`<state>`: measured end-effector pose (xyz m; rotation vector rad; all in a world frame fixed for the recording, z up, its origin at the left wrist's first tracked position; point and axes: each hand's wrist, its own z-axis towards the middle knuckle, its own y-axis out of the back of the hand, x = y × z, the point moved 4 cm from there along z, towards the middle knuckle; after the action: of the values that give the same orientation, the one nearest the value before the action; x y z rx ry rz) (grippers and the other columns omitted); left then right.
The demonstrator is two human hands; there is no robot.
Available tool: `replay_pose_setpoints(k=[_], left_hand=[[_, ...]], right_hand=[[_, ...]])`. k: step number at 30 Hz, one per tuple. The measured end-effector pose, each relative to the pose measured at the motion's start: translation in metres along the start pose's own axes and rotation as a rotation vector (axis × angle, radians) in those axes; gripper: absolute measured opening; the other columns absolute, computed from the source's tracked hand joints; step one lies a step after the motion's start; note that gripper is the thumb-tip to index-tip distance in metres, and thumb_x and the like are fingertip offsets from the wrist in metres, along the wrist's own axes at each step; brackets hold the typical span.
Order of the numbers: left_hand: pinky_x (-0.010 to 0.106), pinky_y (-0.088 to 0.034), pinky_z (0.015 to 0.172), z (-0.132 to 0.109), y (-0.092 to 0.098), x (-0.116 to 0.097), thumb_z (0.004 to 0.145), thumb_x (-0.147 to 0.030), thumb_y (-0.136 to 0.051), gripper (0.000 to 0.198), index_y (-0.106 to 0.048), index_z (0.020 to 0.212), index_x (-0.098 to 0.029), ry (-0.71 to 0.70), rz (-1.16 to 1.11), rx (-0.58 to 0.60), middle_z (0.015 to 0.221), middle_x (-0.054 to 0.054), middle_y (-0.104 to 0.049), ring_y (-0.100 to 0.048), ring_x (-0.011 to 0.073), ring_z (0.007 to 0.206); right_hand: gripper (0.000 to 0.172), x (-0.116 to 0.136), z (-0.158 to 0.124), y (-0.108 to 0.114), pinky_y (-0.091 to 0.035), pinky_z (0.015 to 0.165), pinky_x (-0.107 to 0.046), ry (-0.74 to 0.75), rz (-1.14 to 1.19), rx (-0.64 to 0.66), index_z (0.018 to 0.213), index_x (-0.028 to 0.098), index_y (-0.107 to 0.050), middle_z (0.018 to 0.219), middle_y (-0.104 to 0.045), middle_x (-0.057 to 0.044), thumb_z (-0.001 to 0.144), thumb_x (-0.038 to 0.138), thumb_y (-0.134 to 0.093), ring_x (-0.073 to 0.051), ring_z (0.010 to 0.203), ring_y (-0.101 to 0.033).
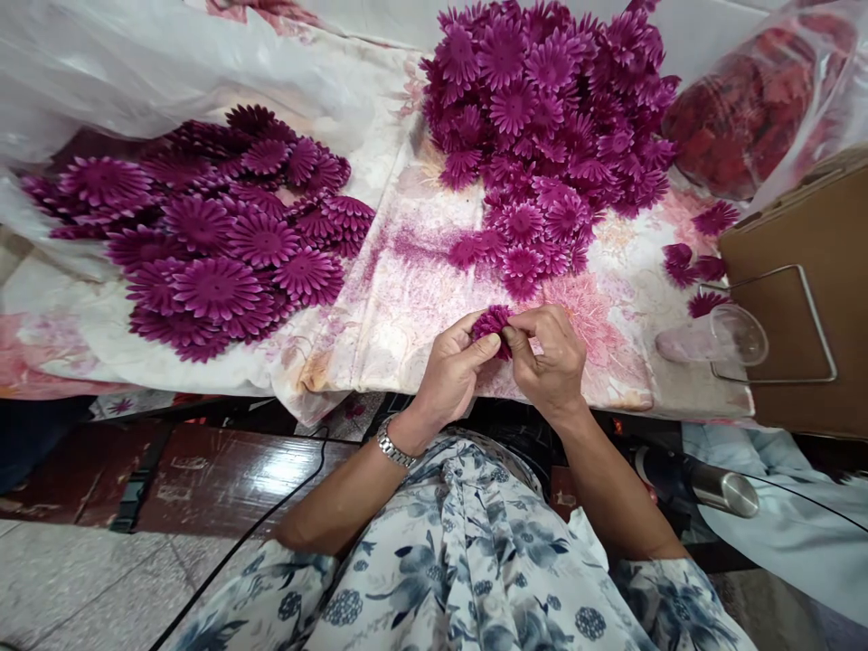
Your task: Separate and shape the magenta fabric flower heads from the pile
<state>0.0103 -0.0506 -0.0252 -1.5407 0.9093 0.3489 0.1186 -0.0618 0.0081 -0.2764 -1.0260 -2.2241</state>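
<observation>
A small purple artificial flower [492, 324] is held up over the table's front edge between my two hands. My left hand [453, 366], with a metal watch [395, 443] on its wrist, is closed around the flower's left side, thumb pressed to it. The fingers of my right hand [548, 354] pinch at its right side; the fingertips partly hide what they grip. Just beyond my hands lies a tall heap of purple flowers [522, 217]. Stacks of flat purple petal layers [217, 289] spread out to the left.
A clear plastic cup [742, 334] lies on its side at the right, against a cardboard box [800, 298] with a metal wire handle. Behind it is a clear bag of red petals [752, 108]. A flowered cloth [380, 334] covers the table. Loose purple pieces [680, 262] lie near the box.
</observation>
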Motion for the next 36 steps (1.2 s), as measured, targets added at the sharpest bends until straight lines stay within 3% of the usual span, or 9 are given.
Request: replay_pose_setpoints(k=[5,11,15,19,24,28,32,36], left_hand=[[0.021,-0.043,0.064,0.002,0.002,-0.007,0.064,-0.021,-0.073,0.019,-0.07,0.082,-0.015,0.053,-0.016,-0.03,0.073,0.002,-0.065,-0.056,0.0094,0.066],[0.021,-0.041,0.059,0.007,0.012,-0.028,0.071,-0.022,-0.067,0.007,-0.069,0.07,-0.015,-0.166,0.368,-0.111,0.063,0.0,-0.061,-0.052,0.0094,0.059],[0.02,-0.041,0.057,0.012,0.017,-0.054,0.07,-0.018,-0.065,0.011,-0.072,0.078,-0.016,-0.272,0.587,-0.128,0.067,0.001,-0.065,-0.053,0.01,0.059],[0.019,-0.039,0.054,0.017,0.035,-0.083,0.067,-0.013,-0.065,0.018,-0.071,0.083,-0.017,-0.362,0.707,-0.218,0.068,0.0,-0.064,-0.051,0.0097,0.059],[0.024,-0.044,0.067,0.023,0.055,-0.095,0.068,-0.016,-0.065,0.021,-0.072,0.087,-0.018,-0.39,1.129,-0.244,0.071,0.001,-0.066,-0.054,0.0142,0.064],[0.033,-0.041,0.092,0.014,0.052,-0.102,0.076,-0.019,-0.058,0.024,-0.07,0.097,-0.019,-0.628,1.333,-0.356,0.097,0.006,-0.068,-0.059,0.0207,0.094],[0.031,-0.046,0.086,0.0,0.047,-0.108,0.086,-0.023,-0.046,0.024,-0.067,0.096,-0.02,-0.772,1.228,-0.45,0.097,0.004,-0.069,-0.061,0.017,0.091],[0.031,-0.048,0.081,0.001,0.048,-0.105,0.082,-0.021,-0.051,0.018,-0.067,0.089,-0.017,-0.741,1.335,-0.367,0.09,0.005,-0.07,-0.063,0.0176,0.085]], right_hand=[[0.005,-0.006,0.003,0.006,-0.046,0.061,-0.029,-0.17,0.155,-0.021,0.079,0.022,-0.057,0.072,-0.059,0.0,0.084,0.022,-0.056,-0.014,0.068,-0.056],[0.002,-0.015,0.001,0.01,-0.045,0.059,-0.028,-0.236,0.168,-0.063,0.08,0.022,-0.058,0.071,-0.058,0.001,0.082,0.022,-0.058,-0.013,0.066,-0.055],[0.001,-0.021,-0.003,0.013,-0.043,0.056,-0.026,-0.27,0.2,-0.07,0.081,0.021,-0.059,0.07,-0.056,0.002,0.081,0.021,-0.059,-0.011,0.062,-0.053],[0.001,-0.023,-0.007,0.015,-0.043,0.059,-0.027,-0.271,0.198,-0.054,0.08,0.02,-0.059,0.069,-0.054,0.003,0.081,0.02,-0.06,-0.011,0.063,-0.052],[0.002,-0.023,-0.008,0.012,-0.042,0.06,-0.027,-0.254,0.19,-0.018,0.079,0.02,-0.059,0.069,-0.054,0.002,0.08,0.019,-0.06,-0.011,0.064,-0.051],[0.002,-0.02,-0.008,0.013,-0.042,0.061,-0.026,-0.235,0.185,0.0,0.079,0.019,-0.059,0.069,-0.054,0.002,0.08,0.019,-0.06,-0.011,0.065,-0.052],[0.002,-0.016,-0.007,0.015,-0.042,0.06,-0.025,-0.209,0.165,0.008,0.08,0.019,-0.059,0.07,-0.054,0.002,0.08,0.017,-0.06,-0.01,0.064,-0.051],[0.004,-0.01,-0.004,0.011,-0.042,0.061,-0.025,-0.162,0.142,0.028,0.08,0.019,-0.058,0.07,-0.055,0.002,0.081,0.016,-0.06,-0.01,0.065,-0.051]])
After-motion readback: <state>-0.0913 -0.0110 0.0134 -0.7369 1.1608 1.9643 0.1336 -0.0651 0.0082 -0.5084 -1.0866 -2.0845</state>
